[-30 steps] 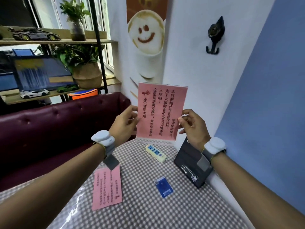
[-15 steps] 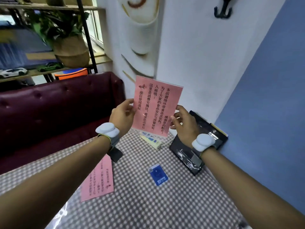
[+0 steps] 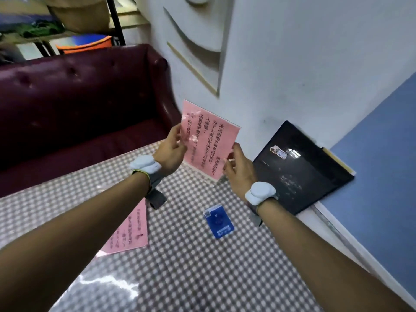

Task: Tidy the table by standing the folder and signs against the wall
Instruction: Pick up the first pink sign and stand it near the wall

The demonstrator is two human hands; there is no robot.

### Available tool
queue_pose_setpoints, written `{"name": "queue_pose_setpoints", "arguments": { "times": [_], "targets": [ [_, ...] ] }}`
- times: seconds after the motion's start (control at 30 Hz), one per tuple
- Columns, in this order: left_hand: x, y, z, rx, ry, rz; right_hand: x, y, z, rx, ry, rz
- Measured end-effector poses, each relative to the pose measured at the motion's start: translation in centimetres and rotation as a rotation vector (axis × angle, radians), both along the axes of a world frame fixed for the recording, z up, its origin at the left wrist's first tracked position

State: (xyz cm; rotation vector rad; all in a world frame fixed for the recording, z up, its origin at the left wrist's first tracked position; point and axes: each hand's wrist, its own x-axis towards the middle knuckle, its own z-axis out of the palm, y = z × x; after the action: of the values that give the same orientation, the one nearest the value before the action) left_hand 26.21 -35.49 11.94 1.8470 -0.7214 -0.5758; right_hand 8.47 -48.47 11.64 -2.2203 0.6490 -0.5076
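A pink sign (image 3: 210, 140) with dark printed text stands upright at the far end of the table, its top close to the white wall (image 3: 292, 64). My left hand (image 3: 172, 149) grips its left edge and my right hand (image 3: 238, 167) grips its lower right edge. To its right a black folder (image 3: 304, 170) leans against the wall. A second pink sign (image 3: 129, 233) lies flat on the checked tablecloth (image 3: 191, 266), partly hidden under my left forearm.
A blue card (image 3: 219, 221) lies flat on the cloth near the middle. A dark red sofa (image 3: 78, 97) runs along the table's far left side. The blue wall panel (image 3: 382, 154) borders the table on the right.
Both hands have carried the pink sign forward and down toward the wall. The view has tilted down. The small power strip seen earlier is now hidden behind the sign and hands.
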Motion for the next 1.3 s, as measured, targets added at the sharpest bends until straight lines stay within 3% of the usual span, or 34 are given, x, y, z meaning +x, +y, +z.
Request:
{"name": "queue_pose_setpoints", "arguments": {
  "times": [0.27,0.87,1.3],
  "targets": [
    [4.8,-2.0,-8.5,0.06,0.12,-0.07,2.0,-1.3,-5.6,0.076,0.062,0.055],
    [5.7,-6.1,-11.3,0.027,0.143,-0.123,5.0,-2.5,-10.9,0.032,0.158,0.049],
    [6.1,-6.1,-13.1,0.138,0.115,-0.188,5.1,-2.1,-11.0,0.038,0.233,0.02]
  ]
}}
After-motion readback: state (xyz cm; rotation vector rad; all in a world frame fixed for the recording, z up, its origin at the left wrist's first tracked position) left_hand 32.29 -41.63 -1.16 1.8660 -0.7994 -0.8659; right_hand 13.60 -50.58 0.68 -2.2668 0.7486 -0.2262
